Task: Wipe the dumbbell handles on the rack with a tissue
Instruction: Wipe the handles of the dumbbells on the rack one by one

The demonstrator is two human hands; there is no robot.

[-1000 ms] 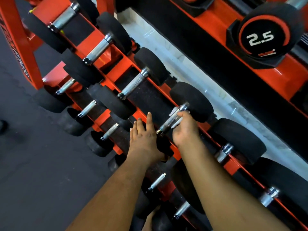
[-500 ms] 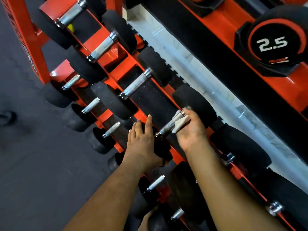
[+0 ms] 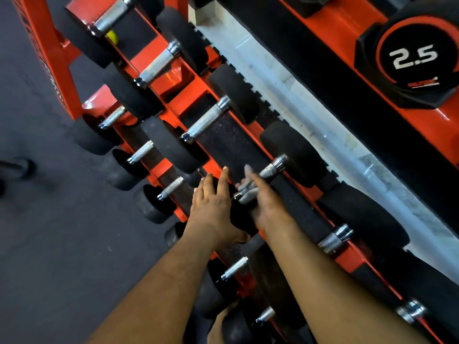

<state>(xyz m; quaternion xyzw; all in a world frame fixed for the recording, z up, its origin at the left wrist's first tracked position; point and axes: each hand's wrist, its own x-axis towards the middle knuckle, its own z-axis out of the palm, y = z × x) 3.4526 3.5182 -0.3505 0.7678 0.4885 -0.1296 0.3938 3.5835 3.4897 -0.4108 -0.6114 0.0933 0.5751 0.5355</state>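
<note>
- An orange rack (image 3: 173,80) is seen from above, with black dumbbells laid in slanting rows on two tiers.
- The dumbbell being worked on (image 3: 293,155) lies on the upper tier; its metal handle (image 3: 269,172) runs from its far black head down toward the hands.
- The right hand (image 3: 263,202) is placed at the near end of that handle, blurred by motion. A pale, greyish tissue (image 3: 246,191) is seen between its fingers and the handle; it appears to be gripped, though the blur leaves the exact hold unclear.
- The left hand (image 3: 213,204) is laid flat just beside the handle's near end, fingers straight and together, resting on that dumbbell's near black head (image 3: 242,219). Nothing is grasped by it.
- Further up the rack from the handle, three more knurled handles are lined up.
- Across a pale floor strip (image 3: 298,100) from the handle, a second rack carries a weight marked 2.5 (image 3: 412,57).
</note>
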